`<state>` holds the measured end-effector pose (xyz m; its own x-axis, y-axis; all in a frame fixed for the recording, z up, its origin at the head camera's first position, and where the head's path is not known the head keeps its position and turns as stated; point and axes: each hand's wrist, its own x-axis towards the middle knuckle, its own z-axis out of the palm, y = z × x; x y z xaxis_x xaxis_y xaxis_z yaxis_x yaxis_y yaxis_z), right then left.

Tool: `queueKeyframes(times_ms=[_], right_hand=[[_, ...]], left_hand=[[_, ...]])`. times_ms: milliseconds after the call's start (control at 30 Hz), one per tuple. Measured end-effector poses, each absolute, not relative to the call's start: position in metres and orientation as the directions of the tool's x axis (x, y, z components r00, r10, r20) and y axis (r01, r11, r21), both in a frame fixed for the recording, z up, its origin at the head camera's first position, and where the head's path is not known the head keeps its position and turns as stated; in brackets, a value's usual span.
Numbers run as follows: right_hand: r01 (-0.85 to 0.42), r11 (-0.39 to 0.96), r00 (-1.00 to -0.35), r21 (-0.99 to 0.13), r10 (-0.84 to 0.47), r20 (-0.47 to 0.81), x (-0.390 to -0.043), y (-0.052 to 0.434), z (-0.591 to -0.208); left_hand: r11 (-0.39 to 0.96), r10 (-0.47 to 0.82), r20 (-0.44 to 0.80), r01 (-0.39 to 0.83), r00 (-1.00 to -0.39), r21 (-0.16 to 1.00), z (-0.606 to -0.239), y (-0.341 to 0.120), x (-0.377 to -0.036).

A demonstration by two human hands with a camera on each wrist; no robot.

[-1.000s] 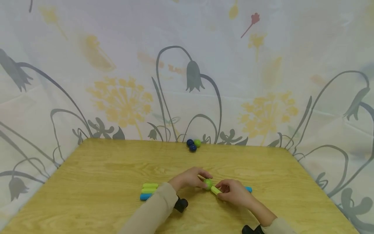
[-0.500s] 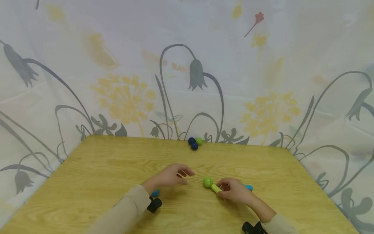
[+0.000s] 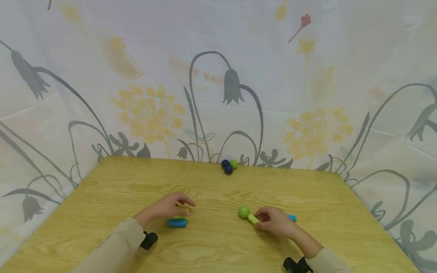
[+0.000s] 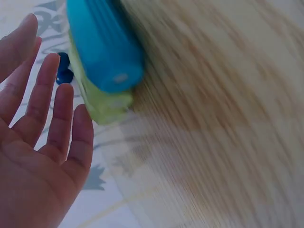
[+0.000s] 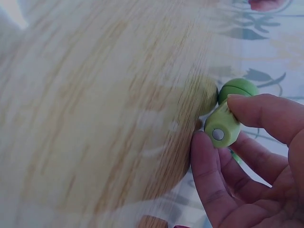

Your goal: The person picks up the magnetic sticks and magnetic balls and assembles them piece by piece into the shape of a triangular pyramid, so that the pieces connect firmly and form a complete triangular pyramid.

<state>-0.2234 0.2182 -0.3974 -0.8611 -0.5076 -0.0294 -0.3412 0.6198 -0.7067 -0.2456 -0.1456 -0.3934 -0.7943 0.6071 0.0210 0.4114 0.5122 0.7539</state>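
Lime-yellow faceted rod (image 3: 253,218) is being pinched by the right hand (image 3: 275,221); displacement of the ten-o'clock round green ball (image 3: 244,211) is possibly being risked by twisting; the nine-o'clock left hand (image 3: 166,206) is being held loose, empty.

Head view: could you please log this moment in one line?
right hand: pinches green stick | green ball: at stick's end | left hand: empty, near blue stick
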Motion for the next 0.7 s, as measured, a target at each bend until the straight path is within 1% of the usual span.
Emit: queueKeyframes(times_ms=[100,233,433,700], right_hand=[[-0.334,0.620,-0.859,-0.710,-0.510,-0.042,-0.2224,0.2175,-0.3981],[-0.335,0.636,-0.861,-0.695,-0.506,-0.048,-0.2223,0.2182,-0.3986],[-0.324,0.635,-0.862,-0.702,-0.503,-0.058,-0.2220,0.2201,-0.3992],[-0.324,0.638,-0.861,-0.699,-0.504,-0.061,-0.2236,0.2184,-0.3975]], left_hand=[[0.549,0.591,-0.003,0.399,-0.807,0.735,-0.3938,-0.1525,-0.2439],[0.563,0.577,-0.029,0.373,-0.816,0.737,-0.3923,-0.1551,-0.2425],[0.548,0.605,-0.068,0.353,-0.793,0.758,-0.3925,-0.1556,-0.2427],[0.550,0.576,-0.052,0.340,-0.816,0.763,-0.3906,-0.1567,-0.2449]])
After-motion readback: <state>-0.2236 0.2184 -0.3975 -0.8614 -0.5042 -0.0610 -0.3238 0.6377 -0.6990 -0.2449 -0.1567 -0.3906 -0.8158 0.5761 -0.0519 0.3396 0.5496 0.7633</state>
